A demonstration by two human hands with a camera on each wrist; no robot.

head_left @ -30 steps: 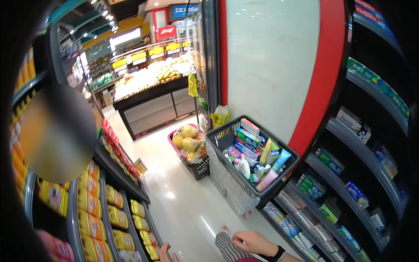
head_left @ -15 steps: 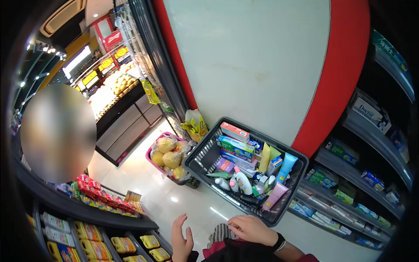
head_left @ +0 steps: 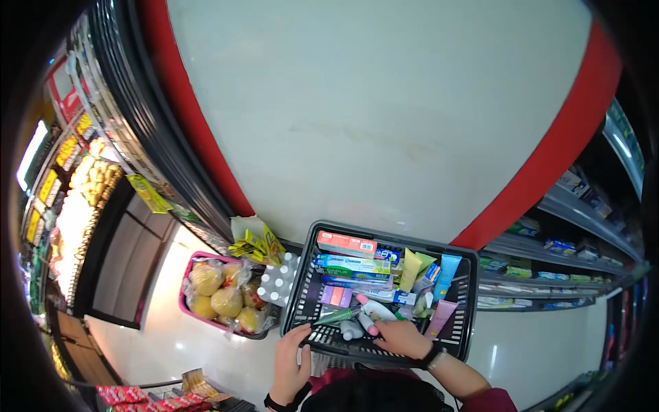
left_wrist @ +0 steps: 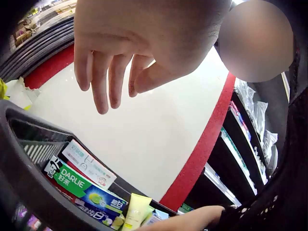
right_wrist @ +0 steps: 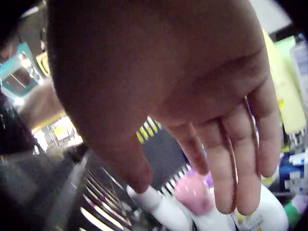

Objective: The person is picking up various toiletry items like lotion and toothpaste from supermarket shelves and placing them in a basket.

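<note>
A dark plastic shopping basket (head_left: 300, 278) in front of me holds toothpaste boxes (head_left: 353, 266), a yellow tube (head_left: 410, 268), a blue tube (head_left: 447, 275), a pink tube (head_left: 441, 319) and several bottles. My right hand (head_left: 401, 338) reaches over the near side, fingers extended down at a white bottle with a pink cap (right_wrist: 192, 193). Nothing is gripped in it. Beside the basket's near left corner hovers my left hand (head_left: 292, 364), its fingers loose and holding nothing. The left wrist view has this hand (left_wrist: 139, 48) above the basket rim (left_wrist: 26, 168) and a Darlie box (left_wrist: 86, 187).
To the left stands a pink-rimmed basket with bagged yellow fruit (head_left: 226, 301), beside white-capped bottles (head_left: 278, 278) and a yellow-green bag (head_left: 257, 240). A pale wall (head_left: 377, 123) rises behind the basket. Shelves of boxed goods (head_left: 556, 247) line the right; a fruit stand (head_left: 127, 254) is far left.
The view has turned right and down, closer to the basket. My right hand has moved from in front of the basket to over its contents; my left hand has come up to its near left corner.
</note>
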